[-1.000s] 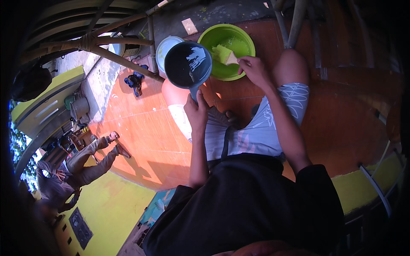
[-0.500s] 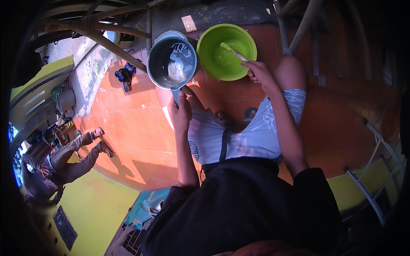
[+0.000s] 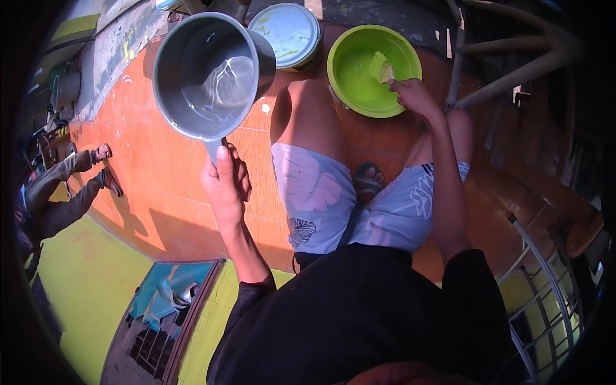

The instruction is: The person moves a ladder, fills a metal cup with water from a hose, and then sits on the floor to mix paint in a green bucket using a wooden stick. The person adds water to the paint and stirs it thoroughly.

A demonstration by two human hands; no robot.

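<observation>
My left hand [image 3: 224, 186] is closed around the handle of a grey plastic dipper [image 3: 176, 80], held up at the left with its mouth toward me. Shiny clear liquid, which looks like water, lies in the bottom of it. With its fingers closed, my right hand [image 3: 417, 99] grips a paintbrush [image 3: 384, 69] over a lime-green basin [image 3: 346, 77]. The bristles are inside the basin and coated yellow-green. Some yellow-green liquid seems to cover the basin's bottom, but its depth is hard to tell.
A lidded paint bucket [image 3: 285, 32] with yellow-green smears stands between dipper and basin. Orange tiles [image 3: 173, 192] form the floor. Bamboo poles [image 3: 513, 80] rise at the upper right, and a metal frame [image 3: 545, 276] is at the lower right. Another person's legs [image 3: 70, 186] show at far left.
My left hand has carried the dipper left and up, away from the basin, exposing the lidded bucket. My right hand still has the brush in the basin. The whole view has shifted.
</observation>
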